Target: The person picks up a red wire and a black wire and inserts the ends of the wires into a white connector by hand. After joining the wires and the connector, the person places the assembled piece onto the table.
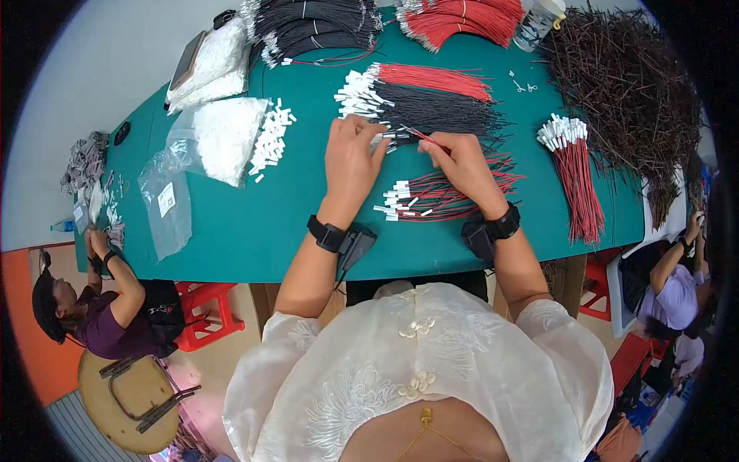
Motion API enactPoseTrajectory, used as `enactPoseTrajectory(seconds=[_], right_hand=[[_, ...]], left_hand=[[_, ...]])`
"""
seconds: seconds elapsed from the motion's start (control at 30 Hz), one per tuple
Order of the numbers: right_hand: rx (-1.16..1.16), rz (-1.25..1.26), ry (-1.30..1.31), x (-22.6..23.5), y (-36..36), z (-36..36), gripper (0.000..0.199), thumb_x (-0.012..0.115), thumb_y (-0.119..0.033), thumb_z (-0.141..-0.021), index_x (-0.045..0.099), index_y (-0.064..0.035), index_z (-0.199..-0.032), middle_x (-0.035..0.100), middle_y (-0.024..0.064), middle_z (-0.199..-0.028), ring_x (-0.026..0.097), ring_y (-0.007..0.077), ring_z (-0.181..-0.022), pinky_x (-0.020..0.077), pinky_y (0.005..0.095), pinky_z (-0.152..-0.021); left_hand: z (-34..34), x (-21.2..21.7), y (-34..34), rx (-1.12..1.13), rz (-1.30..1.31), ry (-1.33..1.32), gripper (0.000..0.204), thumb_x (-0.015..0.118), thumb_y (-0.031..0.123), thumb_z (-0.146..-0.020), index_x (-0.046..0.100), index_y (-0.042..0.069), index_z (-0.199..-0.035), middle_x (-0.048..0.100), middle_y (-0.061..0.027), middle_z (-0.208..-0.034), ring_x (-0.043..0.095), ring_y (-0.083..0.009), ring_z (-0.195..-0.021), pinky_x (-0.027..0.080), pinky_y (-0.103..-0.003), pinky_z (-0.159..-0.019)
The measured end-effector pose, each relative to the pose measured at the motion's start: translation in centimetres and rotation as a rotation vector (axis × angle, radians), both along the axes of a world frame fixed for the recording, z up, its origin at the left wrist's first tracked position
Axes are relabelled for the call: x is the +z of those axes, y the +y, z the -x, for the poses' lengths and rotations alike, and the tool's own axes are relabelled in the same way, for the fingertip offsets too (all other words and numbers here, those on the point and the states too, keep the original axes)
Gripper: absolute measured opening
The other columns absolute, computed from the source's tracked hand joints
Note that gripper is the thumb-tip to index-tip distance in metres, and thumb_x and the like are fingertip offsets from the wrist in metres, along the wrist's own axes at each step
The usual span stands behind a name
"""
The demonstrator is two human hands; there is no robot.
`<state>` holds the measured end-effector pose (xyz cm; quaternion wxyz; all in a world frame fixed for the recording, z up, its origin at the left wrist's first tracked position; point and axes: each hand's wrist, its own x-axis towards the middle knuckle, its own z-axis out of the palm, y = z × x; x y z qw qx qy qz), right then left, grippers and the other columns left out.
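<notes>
My right hand [460, 163] pinches a thin wire [415, 132], its pale tip pointing toward my left hand. My left hand [354, 155] has its fingers curled together a little to the left; what they hold, if anything, is hidden. Just beyond my hands lie rows of black wires [443, 112] and red wires [431, 79] with white connectors [360, 96] at their left ends. Nearer to me, below my right hand, is a loose pile of red-and-black wire pairs [443, 199] with white connectors. A heap of small white connector housings [271, 142] lies left of my left hand.
A plastic bag of white housings [223, 146] lies on the green table [300, 231]. Black wire bundles [315, 23], red bundles [462, 19] and a clear cup [536, 27] stand behind. On the right are a tied bundle [576, 181] and dark wires [623, 92]. Co-workers sit both sides.
</notes>
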<state>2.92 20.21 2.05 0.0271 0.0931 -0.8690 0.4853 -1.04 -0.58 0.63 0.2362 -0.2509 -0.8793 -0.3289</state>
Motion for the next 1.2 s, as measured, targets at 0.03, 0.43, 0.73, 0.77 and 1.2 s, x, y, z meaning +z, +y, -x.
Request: enactPoseTrajectory(seconds=[0.03, 0.43, 0.73, 0.77, 1.2], right_hand=[[0.000, 0.000, 0.001, -0.1, 0.0, 0.0, 0.020, 0.063, -0.015, -0.096, 0.069, 0.0033, -0.090, 0.059, 0.0077, -0.062, 0.053, 0.0111, -0.055, 0.0400, 0.0291, -0.052], [-0.062, 0.207, -0.070, 0.0, 0.3, 0.0, 0.018, 0.066, -0.015, -0.094, 0.071, 0.0020, -0.093, 0.058, 0.0021, -0.064, 0.043, 0.0054, -0.057, 0.0341, 0.0253, -0.051], [-0.078, 0.174, 0.076, 0.7, 0.1, -0.4, 0.014, 0.071, -0.010, -0.089, 0.072, 0.0028, -0.093, 0.063, -0.0002, -0.068, 0.046, 0.0013, -0.060, 0.0345, 0.0216, -0.051], [-0.081, 0.186, 0.071, 0.6, 0.1, -0.5, 0.013, 0.072, -0.009, -0.088, 0.072, 0.0030, -0.093, 0.064, -0.0002, -0.068, 0.047, 0.0009, -0.060, 0.0356, 0.0212, -0.052], [-0.063, 0.175, 0.092, -0.1, -0.1, -0.3, 0.016, 0.074, -0.014, -0.086, 0.072, 0.0014, -0.090, 0.059, 0.0054, -0.060, 0.048, 0.0035, -0.057, 0.0388, 0.0245, -0.052]], left_hand=[[0.1, -0.1, 0.2, 0.000, 0.000, 0.001, 0.019, 0.079, 0.007, -0.074, 0.073, 0.008, -0.092, 0.059, -0.0062, -0.088, 0.055, -0.0272, -0.085, 0.046, -0.038, -0.072], [0.4, -0.2, 0.8, -0.067, -0.104, 0.078, 0.013, 0.075, 0.006, -0.078, 0.073, 0.007, -0.091, 0.064, -0.0065, -0.087, 0.060, -0.0248, -0.083, 0.049, -0.034, -0.071], [-0.4, 0.0, 0.0, -0.281, -0.775, -0.825, 0.014, 0.070, 0.010, -0.092, 0.073, 0.000, -0.101, 0.069, -0.0017, -0.083, 0.057, -0.0057, -0.068, 0.046, -0.021, -0.063], [-0.6, 0.1, -0.1, -0.291, -0.779, -0.858, 0.015, 0.070, 0.011, -0.092, 0.073, -0.001, -0.101, 0.069, -0.0012, -0.082, 0.057, -0.0052, -0.068, 0.046, -0.021, -0.063], [-1.0, 0.3, 0.0, -0.256, -0.668, -0.832, 0.011, 0.073, 0.007, -0.088, 0.074, 0.001, -0.097, 0.069, -0.0005, -0.076, 0.061, -0.0038, -0.069, 0.046, -0.020, -0.061]])
